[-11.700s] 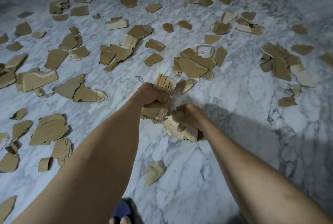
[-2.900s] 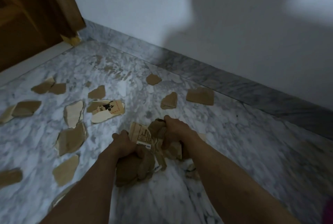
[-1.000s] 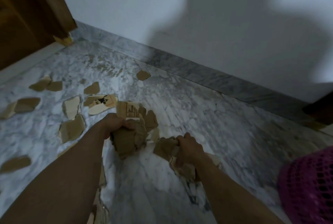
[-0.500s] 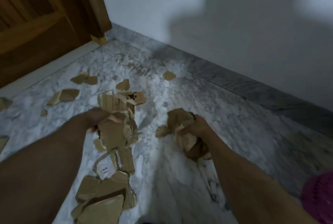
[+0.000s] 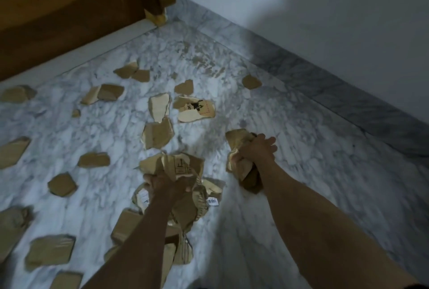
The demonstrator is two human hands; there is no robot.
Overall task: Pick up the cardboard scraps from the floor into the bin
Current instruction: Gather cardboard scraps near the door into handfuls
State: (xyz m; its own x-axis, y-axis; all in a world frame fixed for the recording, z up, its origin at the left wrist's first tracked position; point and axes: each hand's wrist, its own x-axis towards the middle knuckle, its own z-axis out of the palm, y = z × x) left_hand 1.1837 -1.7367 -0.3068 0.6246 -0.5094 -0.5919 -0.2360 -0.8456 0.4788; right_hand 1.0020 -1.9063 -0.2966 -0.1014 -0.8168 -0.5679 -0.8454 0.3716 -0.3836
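Note:
My left hand [image 5: 166,183] grips a thick bundle of brown cardboard scraps [image 5: 176,165], one with a printed symbol on top; more pieces hang or lie beneath it. To its right, my right hand [image 5: 255,151] clutches a second wad of scraps [image 5: 238,143], held above the marble floor. Several loose scraps remain on the floor, among them a printed piece [image 5: 196,111] and a pale piece [image 5: 159,106] ahead of my hands. The bin is out of sight.
The white marble floor [image 5: 313,149] meets a grey skirting [image 5: 348,93] and a white wall on the right. A wooden door [image 5: 58,5] and its frame fill the upper left. More scraps lie along the left side [image 5: 50,251].
The view has swung left, so the pink mesh bin at the right edge has left the frame. Both hands still hold their bundles; the left bundle now sits lower and nearer the middle.

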